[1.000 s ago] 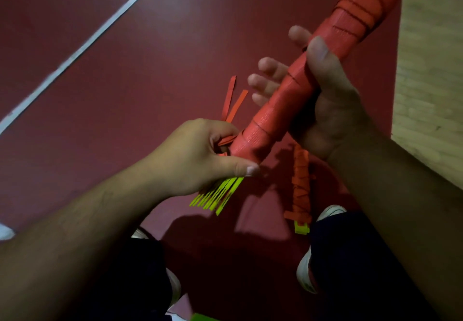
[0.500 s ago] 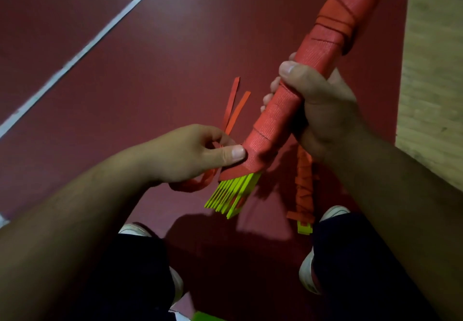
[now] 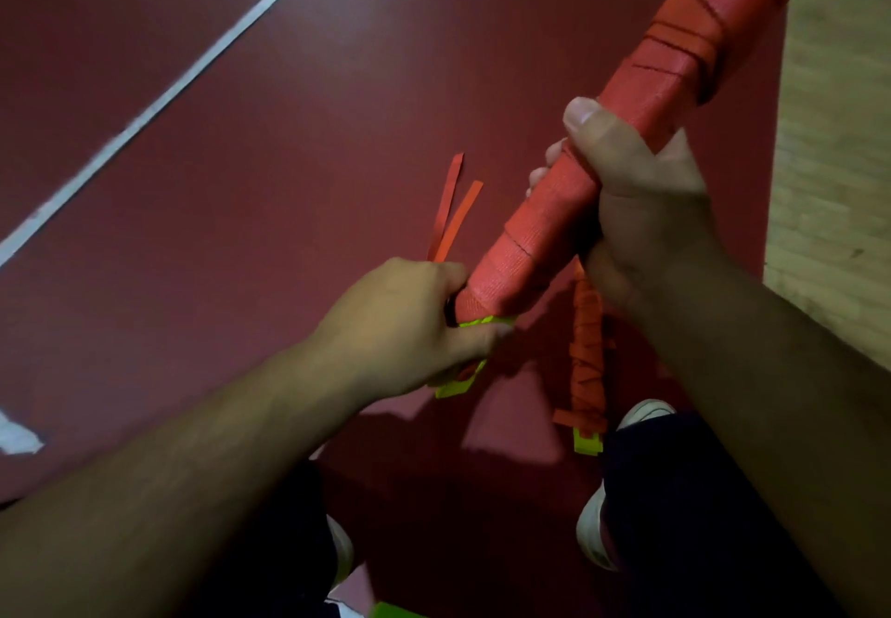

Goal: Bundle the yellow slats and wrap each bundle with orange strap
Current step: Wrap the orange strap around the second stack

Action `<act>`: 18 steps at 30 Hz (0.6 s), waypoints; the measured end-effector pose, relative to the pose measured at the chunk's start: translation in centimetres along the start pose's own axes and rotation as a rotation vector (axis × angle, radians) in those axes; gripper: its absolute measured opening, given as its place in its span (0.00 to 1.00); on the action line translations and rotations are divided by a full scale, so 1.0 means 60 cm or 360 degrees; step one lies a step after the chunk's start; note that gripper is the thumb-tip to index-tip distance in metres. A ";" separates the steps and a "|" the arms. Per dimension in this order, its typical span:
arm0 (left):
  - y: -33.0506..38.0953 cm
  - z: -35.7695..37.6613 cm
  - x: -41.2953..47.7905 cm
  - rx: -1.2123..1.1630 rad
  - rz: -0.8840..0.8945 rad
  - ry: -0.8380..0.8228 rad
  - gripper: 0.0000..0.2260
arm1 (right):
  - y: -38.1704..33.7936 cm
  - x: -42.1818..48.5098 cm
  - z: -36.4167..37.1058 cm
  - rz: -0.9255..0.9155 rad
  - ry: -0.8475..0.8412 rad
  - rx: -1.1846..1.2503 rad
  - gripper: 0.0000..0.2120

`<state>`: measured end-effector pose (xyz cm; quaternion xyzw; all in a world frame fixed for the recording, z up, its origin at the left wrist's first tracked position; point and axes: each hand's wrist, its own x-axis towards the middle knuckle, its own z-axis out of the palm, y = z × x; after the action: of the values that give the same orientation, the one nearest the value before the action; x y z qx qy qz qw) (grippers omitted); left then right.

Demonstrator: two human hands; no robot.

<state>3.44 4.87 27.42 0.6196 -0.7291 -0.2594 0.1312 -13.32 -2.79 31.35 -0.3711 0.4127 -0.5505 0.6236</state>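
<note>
Closer now than half a second ago: left hand [image 3: 410, 323], pushed right up against the low end of the orange-wrapped bundle [image 3: 554, 212], hiding most of the yellow slat ends [image 3: 455, 386] that stuck out before. Fingers curled round those ends, with only a few yellow tips peeking out at 5 o'clock of the hand. Right hand [image 3: 641, 212] wrapped tight round the middle of the bundle, thumb on top pointing to 11 o'clock. Bundle up in the air, slanting from the middle of the view to the corner at 1 o'clock, covered in orange strap. At 12 o'clock from the left hand, two loose orange strap pieces [image 3: 453, 212] flat on the red floor [image 3: 289, 231]. At 6 o'clock from the right hand, a second wrapped bundle [image 3: 586, 362] lying on the floor, yellow end showing by a white shoe [image 3: 643, 412]. White line [image 3: 193, 82] across the floor at 10 o'clock. Pale wooden floor [image 3: 839, 135] at 3 o'clock.
</note>
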 end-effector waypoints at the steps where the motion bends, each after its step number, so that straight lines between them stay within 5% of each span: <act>1: 0.000 -0.003 0.000 -0.0077 0.0012 -0.0017 0.20 | -0.001 0.001 -0.001 0.0023 -0.0001 0.0014 0.10; 6: 0.012 -0.022 -0.002 -0.0629 0.0185 -0.0275 0.12 | -0.009 0.006 -0.005 0.0187 -0.0084 0.0240 0.18; 11: 0.024 -0.033 -0.011 -0.1252 0.0132 -0.0663 0.10 | -0.024 -0.001 -0.012 0.0351 -0.0523 0.0441 0.13; 18: -0.003 -0.045 -0.001 -0.0433 0.0018 -0.0654 0.19 | 0.002 -0.008 0.005 0.0288 -0.0298 0.0139 0.08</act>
<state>5.01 4.35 29.59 0.5262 -0.7023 -0.4751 0.0638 -13.04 -2.31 31.38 -0.3546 0.3600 -0.4725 0.7221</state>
